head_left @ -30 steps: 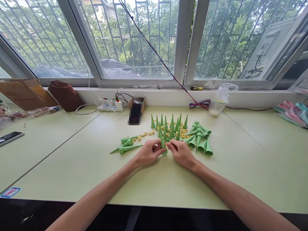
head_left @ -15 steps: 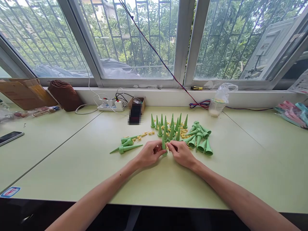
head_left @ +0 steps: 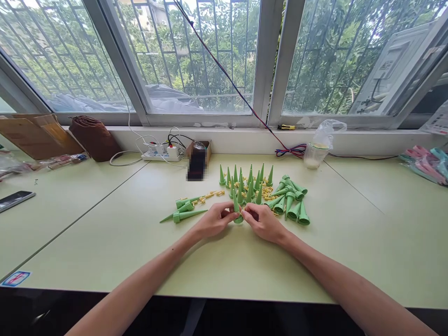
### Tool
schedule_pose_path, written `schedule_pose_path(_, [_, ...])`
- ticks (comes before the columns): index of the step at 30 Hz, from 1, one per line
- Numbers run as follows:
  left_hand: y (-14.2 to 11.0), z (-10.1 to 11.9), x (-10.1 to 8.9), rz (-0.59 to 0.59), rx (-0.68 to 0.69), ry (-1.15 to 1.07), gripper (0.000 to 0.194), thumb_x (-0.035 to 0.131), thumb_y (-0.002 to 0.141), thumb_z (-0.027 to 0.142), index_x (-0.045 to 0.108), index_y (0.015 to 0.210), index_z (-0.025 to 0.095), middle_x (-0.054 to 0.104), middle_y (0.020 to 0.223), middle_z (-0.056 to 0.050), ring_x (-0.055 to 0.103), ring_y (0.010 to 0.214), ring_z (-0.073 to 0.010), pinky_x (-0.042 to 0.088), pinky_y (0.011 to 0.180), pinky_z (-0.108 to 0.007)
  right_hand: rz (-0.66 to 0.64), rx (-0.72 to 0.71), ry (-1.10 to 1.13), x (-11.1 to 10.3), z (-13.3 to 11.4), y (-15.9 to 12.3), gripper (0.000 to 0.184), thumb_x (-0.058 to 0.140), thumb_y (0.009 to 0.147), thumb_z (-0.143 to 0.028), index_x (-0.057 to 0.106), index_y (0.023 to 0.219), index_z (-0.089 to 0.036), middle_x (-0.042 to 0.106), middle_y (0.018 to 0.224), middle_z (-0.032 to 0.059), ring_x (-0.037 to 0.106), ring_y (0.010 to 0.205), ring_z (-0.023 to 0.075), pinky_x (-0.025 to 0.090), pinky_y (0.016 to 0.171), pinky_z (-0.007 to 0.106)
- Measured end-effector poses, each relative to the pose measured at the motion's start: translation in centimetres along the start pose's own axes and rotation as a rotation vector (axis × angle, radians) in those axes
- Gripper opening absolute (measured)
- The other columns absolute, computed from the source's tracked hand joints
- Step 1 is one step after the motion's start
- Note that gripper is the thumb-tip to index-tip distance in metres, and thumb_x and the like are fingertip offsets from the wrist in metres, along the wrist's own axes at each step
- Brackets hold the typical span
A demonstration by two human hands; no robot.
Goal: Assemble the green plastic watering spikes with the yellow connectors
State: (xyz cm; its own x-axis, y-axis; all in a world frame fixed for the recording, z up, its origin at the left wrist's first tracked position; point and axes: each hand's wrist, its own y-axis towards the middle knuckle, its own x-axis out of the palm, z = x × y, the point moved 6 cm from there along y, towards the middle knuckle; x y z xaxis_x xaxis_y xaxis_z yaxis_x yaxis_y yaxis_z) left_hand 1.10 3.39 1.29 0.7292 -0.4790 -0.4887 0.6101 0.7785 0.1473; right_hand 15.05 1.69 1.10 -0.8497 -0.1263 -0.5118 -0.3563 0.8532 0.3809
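Note:
My left hand is closed round the lower part of a green plastic watering spike, which stands point up and leans slightly left. Against its right side, my right hand pinches a small yellow valve piece, mostly hidden by the fingertips. Just beyond the hands, several upright green spikes stand in a group, with loose yellow pieces among them. Right of them lies a heap of green spikes on their sides. A few spikes lie to the left, beside a row of yellow pieces.
At the back are a power strip, a small box, coiled wires and a plastic cup with a bag. A phone and a rolled brown cloth are on the left. Pink and blue items lie far right.
The held spike has shifted slightly left and away from me, and its tip leans more to the left. Both hands have moved slightly with it, still gripping.

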Motion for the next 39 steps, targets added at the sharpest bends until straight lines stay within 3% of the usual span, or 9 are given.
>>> schedule_pose_path(9, [0.1, 0.4, -0.5, 0.035, 0.035, 0.059, 0.033, 0.048, 0.095, 0.039, 0.067, 0.095, 0.012, 0.062, 0.081, -0.005, 0.047, 0.071, -0.0144, 0.039, 0.063, -0.025, -0.018, -0.010, 0.000, 0.1, -0.3, -0.1, 0.029, 0.045, 0.093, -0.033, 0.044, 0.067, -0.020, 0.041, 0.061, -0.0039, 0.034, 0.055, 0.0108, 0.029, 0.053, 0.025])
schedule_pose_path(18, [0.0, 0.3, -0.6, 0.073, -0.021, 0.075, 0.034, 0.052, 0.092, 0.041, 0.062, 0.078, 0.012, 0.049, 0.066, 0.001, 0.034, 0.055, -0.0087, 0.028, 0.046, -0.020, -0.028, -0.031, -0.032, 0.1, -0.1, -0.2, 0.033, 0.045, 0.096, -0.035, 0.049, 0.068, -0.019, 0.044, 0.061, -0.0029, 0.035, 0.055, 0.0114, 0.029, 0.054, 0.026])
schedule_pose_path(24, [-0.2, 0.1, -0.1, 0.018, -0.126, -0.077, 0.042, 0.053, 0.089, 0.053, 0.063, 0.084, 0.013, 0.042, 0.057, 0.004, 0.032, 0.047, -0.0075, 0.027, 0.042, -0.020, -0.017, -0.072, -0.083, 0.0, -0.5, -0.3, 0.035, 0.045, 0.096, -0.034, 0.047, 0.064, -0.019, 0.043, 0.059, -0.0027, 0.035, 0.054, 0.0117, 0.029, 0.054, 0.026])
schedule_pose_path(33, [-0.5, -1.3, 0.9, -0.075, -0.295, -0.481, 0.044, 0.065, 0.082, 0.057, 0.045, 0.075, 0.017, 0.022, 0.056, 0.010, 0.019, 0.044, -0.0034, 0.020, 0.041, -0.018, -0.020, -0.213, -0.193, 0.5, -0.3, -0.6, 0.030, 0.040, 0.099, -0.029, 0.052, 0.073, -0.020, 0.054, 0.070, 0.0031, 0.046, 0.063, 0.0157, 0.035, 0.062, 0.027])
schedule_pose_path(39, [-0.4, -1.3, 0.5, -0.033, -0.249, -0.359, 0.044, 0.060, 0.085, 0.057, 0.050, 0.079, 0.015, 0.029, 0.055, 0.009, 0.028, 0.042, -0.0041, 0.022, 0.041, -0.019, -0.003, -0.185, -0.187, 0.5, -0.3, -0.6, 0.028, 0.041, 0.099, -0.028, 0.056, 0.078, -0.019, 0.057, 0.073, 0.0043, 0.049, 0.065, 0.0162, 0.036, 0.064, 0.027])
